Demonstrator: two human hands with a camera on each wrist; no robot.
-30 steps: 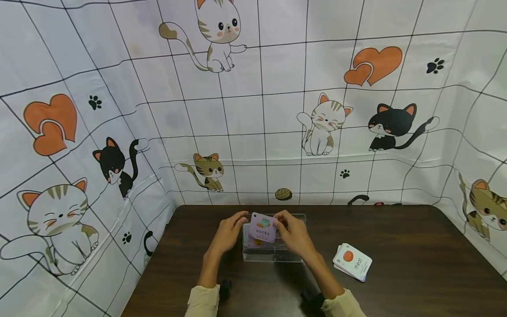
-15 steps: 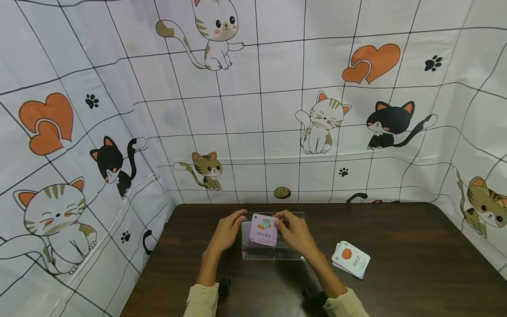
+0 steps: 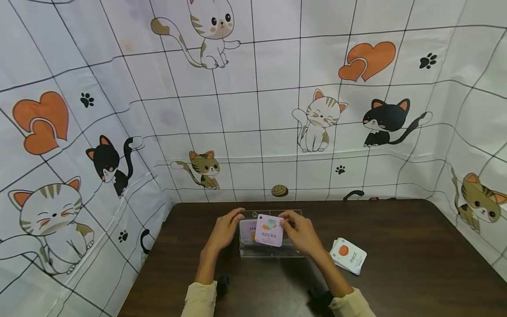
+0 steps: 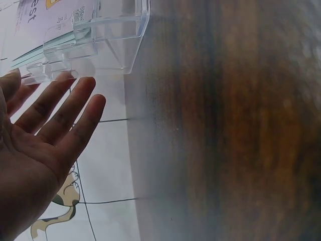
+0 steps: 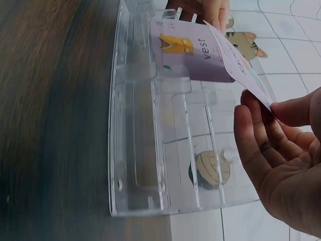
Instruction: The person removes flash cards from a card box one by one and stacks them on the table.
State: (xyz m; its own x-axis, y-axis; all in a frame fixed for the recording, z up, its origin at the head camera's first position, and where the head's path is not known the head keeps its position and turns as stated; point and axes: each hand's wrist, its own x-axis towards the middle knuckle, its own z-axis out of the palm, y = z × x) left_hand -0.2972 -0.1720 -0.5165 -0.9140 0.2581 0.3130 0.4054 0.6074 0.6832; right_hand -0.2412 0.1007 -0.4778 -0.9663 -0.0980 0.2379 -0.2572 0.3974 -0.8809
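A clear plastic card holder (image 3: 253, 254) stands on the table. My right hand (image 3: 299, 232) pinches a lilac "socks" card (image 3: 269, 235) by its right edge, thumb on the front and fingers behind. The card tilts over the holder, partly in front of a lilac "vest" card (image 5: 185, 50) in the left compartment. In the right wrist view, the right compartment of the holder (image 5: 170, 165) shows only clear plastic. My left hand (image 3: 223, 230) is at the holder's left end; its fairly straight fingers (image 4: 67, 113) touch or nearly touch the plastic.
A loose stack of white cards, with a "meat" card (image 3: 348, 256) on top, lies to the right of the holder on the dark wooden table (image 3: 412, 264). Behind the table hangs a white cloth (image 3: 237, 110) printed with cats and hearts.
My right hand has drawn the "socks" card a little to the right, uncovering more of the "vest" card. The left hand keeps its place at the holder. The head view has shifted slightly.
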